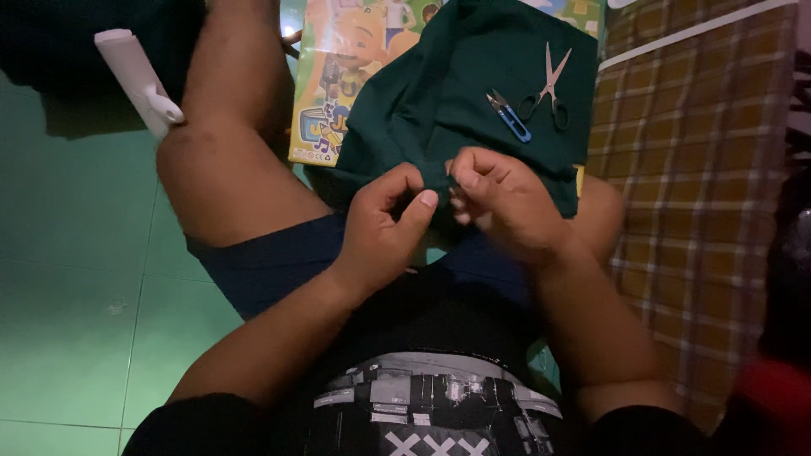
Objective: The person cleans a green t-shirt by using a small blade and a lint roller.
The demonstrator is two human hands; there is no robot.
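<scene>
Both hands pinch the near edge of the dark green cloth, left hand and right hand almost touching. On the cloth, beyond the hands, lie small scissors and a blue thread snipper just beside them.

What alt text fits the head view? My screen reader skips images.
Seated on a green tiled floor, a person pinches the near edge of a dark green cloth with left hand and right hand. Small scissors and blue thread snips lie on it.

home floor: green tiles, plaid mat.
</scene>
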